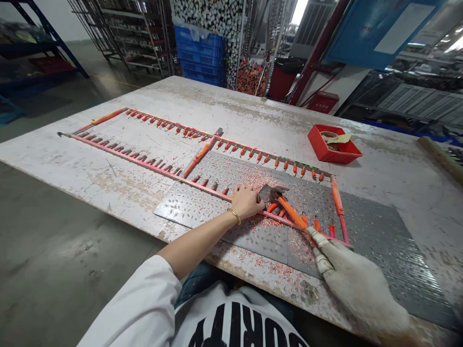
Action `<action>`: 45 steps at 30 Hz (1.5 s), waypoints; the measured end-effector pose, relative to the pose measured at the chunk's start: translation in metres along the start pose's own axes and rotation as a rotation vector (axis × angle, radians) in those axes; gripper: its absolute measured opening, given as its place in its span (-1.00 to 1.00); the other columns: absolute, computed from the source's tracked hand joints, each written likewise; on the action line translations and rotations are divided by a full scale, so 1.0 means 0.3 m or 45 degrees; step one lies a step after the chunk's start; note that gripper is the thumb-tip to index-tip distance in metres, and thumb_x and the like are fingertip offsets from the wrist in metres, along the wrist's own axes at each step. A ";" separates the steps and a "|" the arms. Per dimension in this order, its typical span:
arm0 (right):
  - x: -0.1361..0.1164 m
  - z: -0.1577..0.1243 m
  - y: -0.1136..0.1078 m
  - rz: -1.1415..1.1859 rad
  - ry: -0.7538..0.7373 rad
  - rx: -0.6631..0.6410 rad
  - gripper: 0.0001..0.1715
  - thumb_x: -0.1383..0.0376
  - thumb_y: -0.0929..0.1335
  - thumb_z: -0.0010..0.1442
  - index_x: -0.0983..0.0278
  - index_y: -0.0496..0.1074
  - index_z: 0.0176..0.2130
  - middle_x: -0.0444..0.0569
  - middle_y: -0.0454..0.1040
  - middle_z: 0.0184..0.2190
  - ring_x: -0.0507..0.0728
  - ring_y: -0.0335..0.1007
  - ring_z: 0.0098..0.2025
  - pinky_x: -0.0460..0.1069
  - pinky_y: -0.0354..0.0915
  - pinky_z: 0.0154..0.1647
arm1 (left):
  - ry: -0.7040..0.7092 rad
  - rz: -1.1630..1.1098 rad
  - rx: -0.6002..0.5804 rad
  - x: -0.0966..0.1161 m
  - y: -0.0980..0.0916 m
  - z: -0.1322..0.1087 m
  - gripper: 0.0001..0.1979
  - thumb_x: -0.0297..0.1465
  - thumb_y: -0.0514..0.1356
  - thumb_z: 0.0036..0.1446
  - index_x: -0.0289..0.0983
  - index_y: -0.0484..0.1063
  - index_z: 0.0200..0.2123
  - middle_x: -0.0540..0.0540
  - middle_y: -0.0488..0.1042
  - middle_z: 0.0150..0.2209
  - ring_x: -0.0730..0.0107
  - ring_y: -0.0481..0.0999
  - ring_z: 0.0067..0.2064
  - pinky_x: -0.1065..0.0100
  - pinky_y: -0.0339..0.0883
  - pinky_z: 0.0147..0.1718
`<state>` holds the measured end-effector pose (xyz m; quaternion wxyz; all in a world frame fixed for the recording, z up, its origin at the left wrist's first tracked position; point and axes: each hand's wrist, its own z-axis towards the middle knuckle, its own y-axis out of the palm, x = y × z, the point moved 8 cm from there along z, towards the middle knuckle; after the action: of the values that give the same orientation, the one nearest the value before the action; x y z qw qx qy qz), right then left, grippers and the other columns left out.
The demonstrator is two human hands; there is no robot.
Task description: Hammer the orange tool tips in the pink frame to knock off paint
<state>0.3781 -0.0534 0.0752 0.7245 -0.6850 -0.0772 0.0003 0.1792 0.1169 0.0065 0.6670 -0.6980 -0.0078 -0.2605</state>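
the bare left hand [247,202] is pressing down, unclenched, on a long pink metal rack [144,161] while the white-gloved right hand [361,289] is clenching orange-handled steel pliers [291,212].

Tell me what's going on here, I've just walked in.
A person at a scuffed work table holds orange-handled pliers in a white-gloved right hand. The bare left hand rests on a pink-coated rack lined with orange-tipped hooks, close to the pliers' head. Pink flakes are scattered over the perforated steel sheet beneath the rack, and a red tray sits farther along the table.
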 end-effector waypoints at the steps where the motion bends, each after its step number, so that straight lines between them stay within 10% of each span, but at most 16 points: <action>1: 0.004 -0.008 -0.024 0.019 0.010 0.059 -0.42 0.25 0.20 0.38 0.06 0.40 0.31 -0.10 0.63 0.03 0.23 0.65 -0.18 0.07 0.50 -0.30 | 0.003 0.000 0.004 -0.001 -0.001 -0.002 -0.71 -0.14 0.22 0.19 -0.20 0.60 -0.39 -0.15 0.56 -0.19 0.07 0.43 -0.01 0.06 0.19 0.04; 5: 0.006 -0.018 -0.066 0.038 0.082 0.139 -0.39 0.23 0.22 0.36 0.12 0.37 0.33 -0.02 0.62 0.06 0.24 0.64 -0.18 0.06 0.48 -0.33 | 0.007 -0.009 -0.005 -0.003 0.001 -0.005 -0.71 -0.11 0.26 0.17 -0.20 0.59 -0.42 -0.15 0.55 -0.19 0.03 0.44 0.00 0.03 0.18 0.07; 11: -0.017 0.007 0.067 0.012 0.024 -0.205 -0.34 0.31 0.18 0.36 0.07 0.29 0.38 -0.07 0.61 0.07 0.26 0.65 -0.20 0.11 0.50 -0.29 | 0.027 -0.035 0.035 -0.007 0.004 -0.006 -0.71 -0.12 0.24 0.23 -0.20 0.58 -0.39 -0.13 0.54 -0.20 0.08 0.43 0.00 0.05 0.16 0.08; 21: 0.063 -0.052 0.052 0.357 0.306 0.173 -0.43 0.23 0.24 0.35 0.23 0.44 0.27 0.01 0.64 0.03 0.21 0.62 -0.03 0.02 0.51 -0.13 | 0.142 -0.058 0.092 -0.015 0.007 -0.034 -0.67 -0.14 0.16 0.36 -0.20 0.59 -0.32 -0.10 0.53 -0.15 0.20 0.40 -0.02 0.09 0.08 0.14; 36: 0.029 -0.066 0.130 0.451 0.335 0.093 -0.43 0.20 0.23 0.35 0.20 0.44 0.27 0.04 0.57 0.13 0.21 0.60 0.03 0.03 0.51 -0.07 | 0.052 -0.079 -0.102 -0.006 0.019 -0.003 -0.70 -0.04 0.27 0.23 -0.15 0.59 -0.27 -0.08 0.52 -0.12 0.11 0.39 0.03 0.07 0.10 0.08; 45: 0.035 -0.086 0.130 0.524 0.358 0.153 -0.46 0.20 0.25 0.33 0.19 0.51 0.21 0.02 0.60 0.09 0.23 0.60 0.05 0.02 0.53 -0.08 | 0.196 -0.030 0.107 0.025 0.013 -0.059 -0.70 -0.16 0.15 0.38 -0.16 0.60 -0.26 -0.10 0.54 -0.11 0.16 0.38 0.03 0.05 0.03 0.16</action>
<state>0.3954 -0.0755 0.0364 0.7522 -0.6352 0.1657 0.0571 0.1809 0.0973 0.0052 0.6912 -0.6471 0.0245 -0.3208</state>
